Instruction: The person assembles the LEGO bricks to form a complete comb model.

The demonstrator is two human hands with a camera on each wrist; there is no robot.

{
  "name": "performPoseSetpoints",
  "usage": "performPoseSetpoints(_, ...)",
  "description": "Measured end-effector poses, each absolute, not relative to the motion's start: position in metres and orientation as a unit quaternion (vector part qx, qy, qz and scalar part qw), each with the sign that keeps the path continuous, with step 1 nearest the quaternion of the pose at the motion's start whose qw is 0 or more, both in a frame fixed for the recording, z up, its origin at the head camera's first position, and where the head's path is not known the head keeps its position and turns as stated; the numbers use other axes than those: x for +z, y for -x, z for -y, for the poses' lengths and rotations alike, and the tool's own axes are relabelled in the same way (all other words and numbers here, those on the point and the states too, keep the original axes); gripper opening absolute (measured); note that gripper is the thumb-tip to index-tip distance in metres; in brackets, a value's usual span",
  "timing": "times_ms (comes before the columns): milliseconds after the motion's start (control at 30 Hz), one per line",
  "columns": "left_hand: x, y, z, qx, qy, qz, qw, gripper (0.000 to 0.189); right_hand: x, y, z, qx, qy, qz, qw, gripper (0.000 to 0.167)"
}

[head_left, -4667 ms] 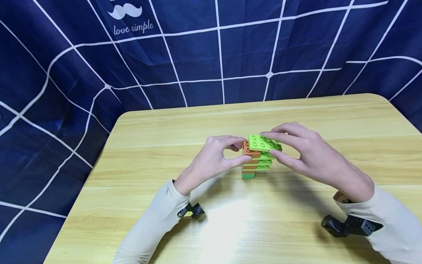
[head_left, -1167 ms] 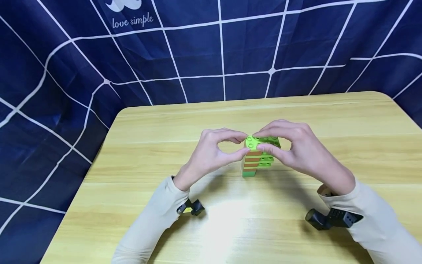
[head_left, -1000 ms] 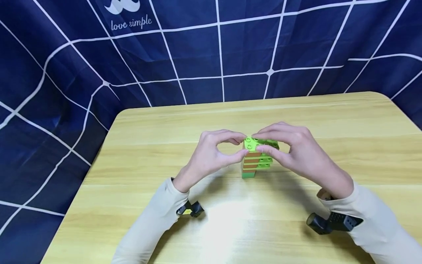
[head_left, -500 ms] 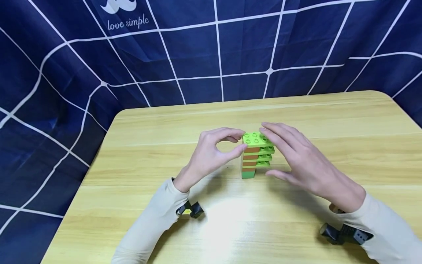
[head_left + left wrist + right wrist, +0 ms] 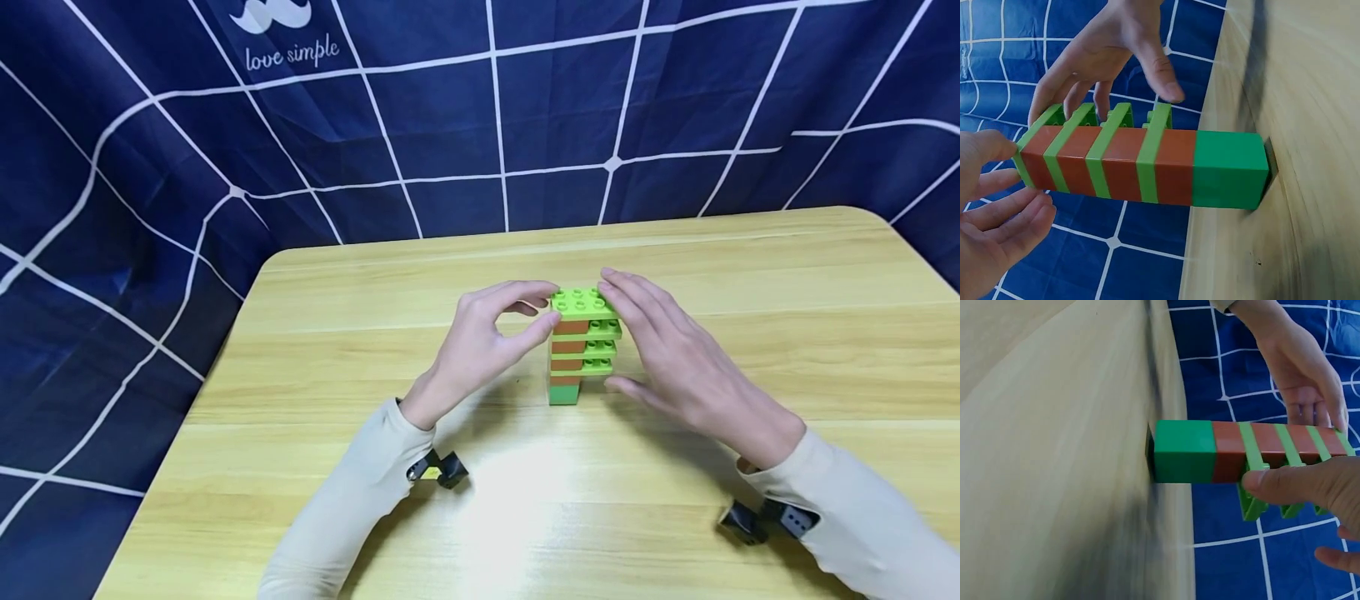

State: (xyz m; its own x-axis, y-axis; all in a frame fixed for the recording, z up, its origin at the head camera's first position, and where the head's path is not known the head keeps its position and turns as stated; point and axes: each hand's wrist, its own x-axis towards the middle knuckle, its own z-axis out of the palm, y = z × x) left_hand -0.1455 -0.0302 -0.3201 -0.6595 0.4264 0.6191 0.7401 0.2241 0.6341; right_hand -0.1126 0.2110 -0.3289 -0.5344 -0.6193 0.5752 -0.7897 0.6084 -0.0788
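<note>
A tower of toy building bricks (image 5: 567,347) stands on the table, a green brick (image 5: 1230,170) at its base. Above that, orange-brown bricks alternate with lime plates that jut out to the right. On top lies a flat lime studded plate (image 5: 576,307). My left hand (image 5: 483,337) pinches the tower's top left end between thumb and fingers. At the right side my right hand (image 5: 686,367) has its fingers extended by the top plate's right end, partly hiding it. Its thumb (image 5: 1272,482) stands apart from the fingers, beside the jutting plates; whether it touches them I cannot tell.
The wooden table (image 5: 360,333) has a bright glare patch in front of the tower. A dark blue curtain with white lines (image 5: 435,108) hangs behind and to the left. A small black wrist camera (image 5: 442,469) sits at each sleeve.
The top lime plate, earlier tilted in my right hand, now lies flat on the tower. My right hand has let go and spread its fingers. The tower's top has shifted slightly away from me.
</note>
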Motion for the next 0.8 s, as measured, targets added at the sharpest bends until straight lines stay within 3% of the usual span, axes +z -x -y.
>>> performPoseSetpoints(167,-0.324,0.146,0.029,-0.478,0.393,0.768,0.166,0.03,-0.334,0.118,-0.209,0.18,-0.415,0.85,0.269,0.11)
performPoseSetpoints(400,-0.327,0.146,0.031,-0.434,0.404,0.787,0.17,0.04,-0.338,0.123,-0.208,0.165,-0.413,0.848,0.288,0.119)
performPoseSetpoints(667,-0.33,0.143,0.038,-0.265,0.454,0.84,0.133,0.096,-0.337,0.13,-0.207,0.149,-0.43,0.827,0.33,0.109)
performPoseSetpoints(800,-0.329,0.142,0.038,-0.207,0.467,0.85,0.126,0.106,-0.336,0.131,-0.206,0.139,-0.429,0.829,0.331,0.106)
